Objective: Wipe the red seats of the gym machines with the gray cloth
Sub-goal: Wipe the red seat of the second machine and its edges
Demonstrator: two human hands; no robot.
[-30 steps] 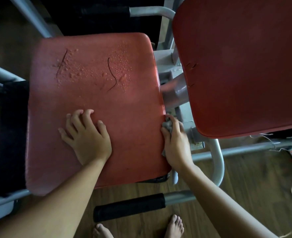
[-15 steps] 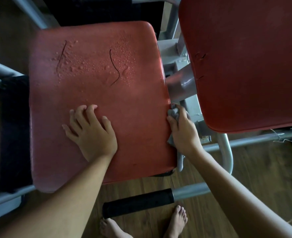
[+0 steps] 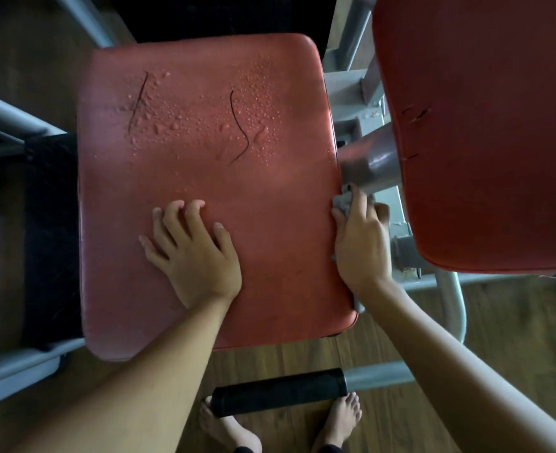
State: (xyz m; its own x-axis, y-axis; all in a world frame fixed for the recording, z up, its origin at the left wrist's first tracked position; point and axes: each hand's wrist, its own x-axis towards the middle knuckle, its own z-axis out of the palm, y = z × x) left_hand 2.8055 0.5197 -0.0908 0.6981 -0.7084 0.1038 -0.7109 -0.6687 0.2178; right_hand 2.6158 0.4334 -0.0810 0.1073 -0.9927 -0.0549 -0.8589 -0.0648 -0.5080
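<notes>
1. Where the right hand (image 3: 361, 246) meets the right edge of the red seat (image 3: 204, 178), its fingers curl over the gray cloth (image 3: 342, 202) and hold it against the side of the cushion.
2. The cloth lies bunched under the fingers and palm. A fold shows ahead of the fingertips, and a narrow end hangs out below the wrist, along the seat's near right corner.
3. The left hand (image 3: 191, 253) rests on the seat top, left of the right hand. Its fingers are spread and slightly bent, the tips touch the vinyl, and it holds nothing.
4. Beyond both hands, water droplets (image 3: 257, 103) bead on the far half of the seat, around two dark tears (image 3: 239, 125) in the vinyl.
5. A second red pad (image 3: 482, 142) stands just right of the seat, at a higher level, and overlaps the gray metal frame (image 3: 348, 89) between the two cushions.
6. Below the seat's near edge, a black foam handle (image 3: 280, 395) on a gray tube crosses above the person's bare feet (image 3: 338, 420), which stand on the wooden floor (image 3: 302, 361).
</notes>
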